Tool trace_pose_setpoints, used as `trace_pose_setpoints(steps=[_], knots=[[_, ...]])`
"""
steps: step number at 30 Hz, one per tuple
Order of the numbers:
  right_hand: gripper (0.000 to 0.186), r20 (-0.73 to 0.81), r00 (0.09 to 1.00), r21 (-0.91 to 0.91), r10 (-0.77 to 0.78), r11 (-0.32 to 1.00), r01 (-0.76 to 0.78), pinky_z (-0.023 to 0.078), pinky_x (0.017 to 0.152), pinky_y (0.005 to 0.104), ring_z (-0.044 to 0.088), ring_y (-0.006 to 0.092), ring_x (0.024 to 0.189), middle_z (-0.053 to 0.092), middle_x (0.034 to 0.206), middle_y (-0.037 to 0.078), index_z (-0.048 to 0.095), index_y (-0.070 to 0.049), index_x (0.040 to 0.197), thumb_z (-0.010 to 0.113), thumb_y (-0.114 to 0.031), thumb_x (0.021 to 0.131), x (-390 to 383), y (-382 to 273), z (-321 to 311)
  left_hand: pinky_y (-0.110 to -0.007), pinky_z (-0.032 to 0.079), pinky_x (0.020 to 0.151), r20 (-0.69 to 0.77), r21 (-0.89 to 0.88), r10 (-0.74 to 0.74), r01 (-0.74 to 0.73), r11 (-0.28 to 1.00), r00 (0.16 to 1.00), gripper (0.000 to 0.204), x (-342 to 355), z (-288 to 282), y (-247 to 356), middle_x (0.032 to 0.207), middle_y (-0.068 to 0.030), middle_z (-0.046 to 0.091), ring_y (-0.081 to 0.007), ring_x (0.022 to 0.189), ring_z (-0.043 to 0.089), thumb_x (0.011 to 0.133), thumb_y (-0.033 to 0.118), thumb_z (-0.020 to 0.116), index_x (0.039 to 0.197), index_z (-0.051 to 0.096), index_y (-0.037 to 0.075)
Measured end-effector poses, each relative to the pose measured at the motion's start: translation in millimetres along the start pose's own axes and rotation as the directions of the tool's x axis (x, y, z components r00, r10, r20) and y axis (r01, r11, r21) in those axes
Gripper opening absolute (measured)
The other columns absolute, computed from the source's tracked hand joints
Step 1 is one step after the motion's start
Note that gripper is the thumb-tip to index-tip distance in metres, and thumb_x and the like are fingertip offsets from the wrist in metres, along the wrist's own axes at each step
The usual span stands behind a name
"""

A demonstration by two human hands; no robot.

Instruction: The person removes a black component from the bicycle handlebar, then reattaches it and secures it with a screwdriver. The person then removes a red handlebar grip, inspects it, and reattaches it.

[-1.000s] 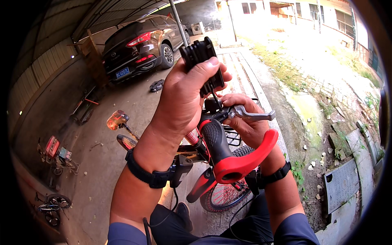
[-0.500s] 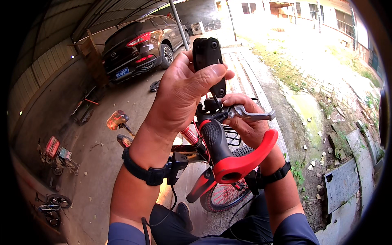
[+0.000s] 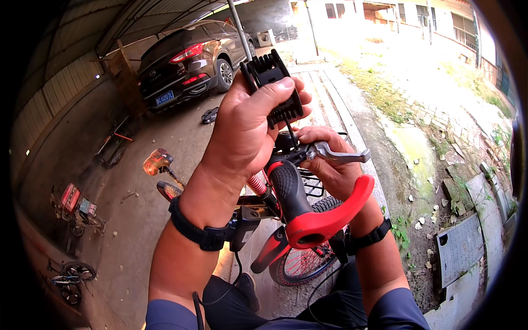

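A black folding hex key set is gripped in my left hand, thumb across its body and fingers wrapped behind. One thin key points down from it and meets the brake lever's clamp on the bicycle handlebar; I cannot tell whether its tip sits in a bolt. My right hand is closed around the silver brake lever near its clamp, fingers partly hidden behind it. Just below lie the black handlebar grip and its red bar end.
Under the handlebar stands the bicycle's wheel with red spokes. A dark car is parked beneath the roof at far left. Small bikes stand along the left wall. Grey slabs lie on the ground at right.
My left hand has turned the hex key set about the upright key, so its narrow edge with the folded keys now shows. The right hand stays on the lever.
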State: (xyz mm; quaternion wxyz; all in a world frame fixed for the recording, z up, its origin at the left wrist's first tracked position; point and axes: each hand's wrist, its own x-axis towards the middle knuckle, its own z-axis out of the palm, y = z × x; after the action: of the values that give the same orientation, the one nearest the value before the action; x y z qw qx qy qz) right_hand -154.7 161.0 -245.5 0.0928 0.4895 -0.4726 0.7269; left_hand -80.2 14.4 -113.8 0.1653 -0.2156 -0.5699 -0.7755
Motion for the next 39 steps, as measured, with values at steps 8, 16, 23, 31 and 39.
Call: trace_pose_setpoints(steps=[8, 16, 23, 31, 39], knots=[[0.041, 0.021, 1.000, -0.005, -0.004, 1.000, 0.005, 0.051, 0.106, 0.0348, 0.063, 0.0198, 0.121, 0.067, 0.124, 0.007, 0.067, -0.006, 0.119, 0.084, 0.004, 0.083, 0, -1, -1, -0.040, 0.055, 0.094, 0.059, -0.137, -0.026, 0.033, 0.990, 0.998, 0.023, -1, -12, 2, 0.105, -0.0107, 0.070, -0.0223, 0.099, 0.069, 0.101, 0.016, 0.058, 0.119, 0.062, 0.001], [0.041, -0.007, 0.999, -0.070, -0.051, 0.996, 0.050, 0.050, 0.107, 0.0366, 0.064, 0.0219, 0.123, 0.068, 0.126, 0.008, 0.067, -0.006, 0.118, 0.085, 0.002, 0.082, 0, 3, -2, -0.028, 0.055, 0.082, 0.046, 0.160, 0.164, -0.170, 0.972, 0.985, 0.031, -7, -9, 6, 0.099, -0.0029, 0.069, -0.0105, 0.087, 0.067, 0.091, 0.007, 0.085, 0.110, 0.060, 0.002], [0.040, 0.044, 0.995, -0.107, -0.089, 0.990, 0.093, 0.050, 0.108, 0.0365, 0.064, 0.0222, 0.124, 0.068, 0.127, 0.008, 0.068, -0.007, 0.119, 0.085, 0.001, 0.084, 1, 3, -5, -0.026, 0.056, 0.084, 0.013, 0.385, 0.171, -0.163, 0.909, 0.985, 0.039, -5, -9, 11, 0.101, 0.0000, 0.067, -0.0063, 0.089, 0.063, 0.097, 0.020, 0.082, 0.122, 0.057, 0.003], [0.038, 0.006, 1.000, -0.027, -0.027, 0.999, 0.028, 0.051, 0.106, 0.0355, 0.063, 0.0206, 0.122, 0.067, 0.126, 0.007, 0.067, -0.007, 0.119, 0.084, 0.001, 0.086, 0, 0, -1, -0.028, 0.058, 0.086, 0.064, 0.200, 0.034, -0.047, 0.979, 0.997, 0.045, -8, -8, 21, 0.107, -0.0040, 0.068, -0.0078, 0.096, 0.065, 0.100, 0.018, 0.078, 0.135, 0.058, -0.001], [0.039, 0.010, 1.000, 0.056, 0.011, 0.998, -0.012, 0.049, 0.107, 0.0340, 0.063, 0.0193, 0.121, 0.067, 0.125, 0.006, 0.068, -0.007, 0.118, 0.084, 0.003, 0.085, 0, 0, 0, -0.023, 0.053, 0.078, 0.016, 0.592, 0.279, -0.234, 0.772, 0.960, 0.062, -3, 0, 9, 0.100, -0.0011, 0.066, -0.0065, 0.090, 0.062, 0.098, 0.027, 0.081, 0.144, 0.052, -0.003]])
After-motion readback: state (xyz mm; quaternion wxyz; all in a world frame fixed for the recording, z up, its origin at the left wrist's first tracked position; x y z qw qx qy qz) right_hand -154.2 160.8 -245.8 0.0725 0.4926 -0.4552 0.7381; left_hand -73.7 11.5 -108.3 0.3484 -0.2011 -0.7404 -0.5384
